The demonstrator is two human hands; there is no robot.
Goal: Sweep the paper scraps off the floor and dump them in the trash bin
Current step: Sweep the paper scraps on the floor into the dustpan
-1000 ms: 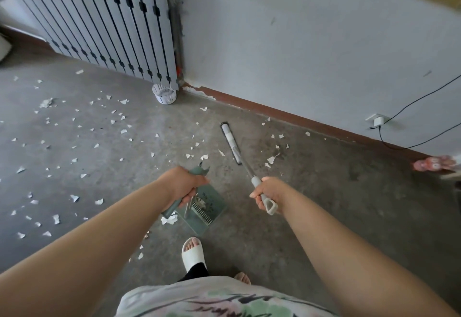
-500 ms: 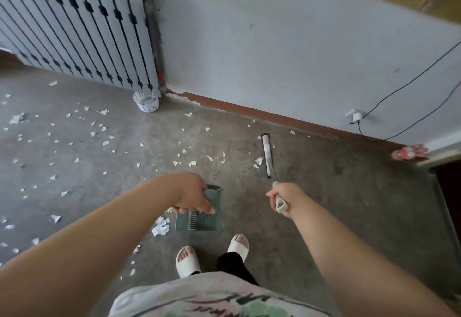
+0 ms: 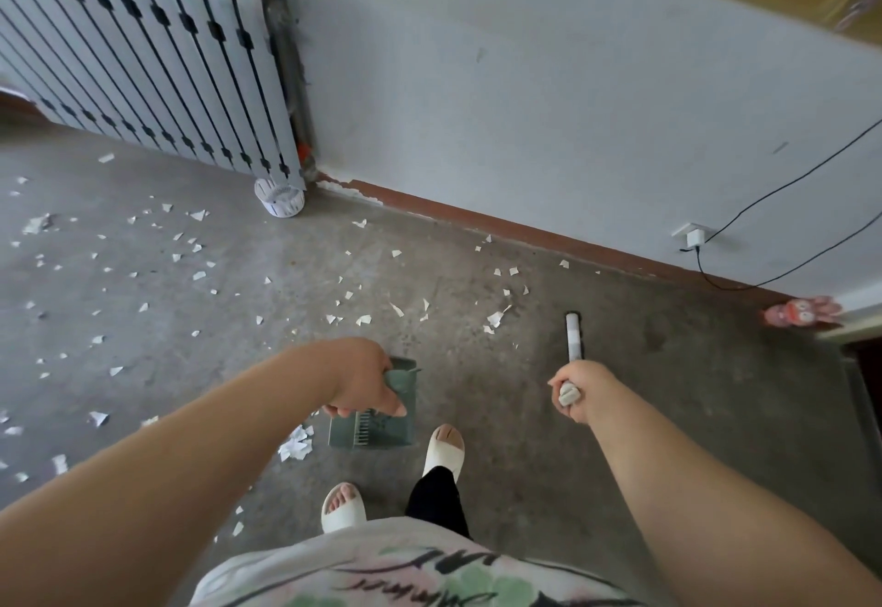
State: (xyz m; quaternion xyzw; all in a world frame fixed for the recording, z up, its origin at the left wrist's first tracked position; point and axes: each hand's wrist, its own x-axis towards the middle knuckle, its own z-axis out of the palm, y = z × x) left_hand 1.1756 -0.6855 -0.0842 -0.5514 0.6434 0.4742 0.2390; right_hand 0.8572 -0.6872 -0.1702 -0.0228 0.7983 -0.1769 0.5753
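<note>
Head view: paper scraps (image 3: 295, 446) on concrete floor (image 3: 506, 396)

Light: soft, even, moderately bright across wall (image 3: 477, 105) and floor (image 3: 487, 391).
Shadows: faint, diffuse.
Edges: wide-angle bending, radiator (image 3: 143, 71) bars curved.
Focus: slightly soft throughout.

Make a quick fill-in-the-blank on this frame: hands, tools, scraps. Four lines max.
1. The left hand grips a green ____.
2. The right hand grips a brush that points away from the person, toward the ____.
3. The small white tub stands at the foot of the ____.
4. Most paper scraps lie on the floor on the person's ____ side.

Missing words: dustpan; wall; radiator; left.
</note>
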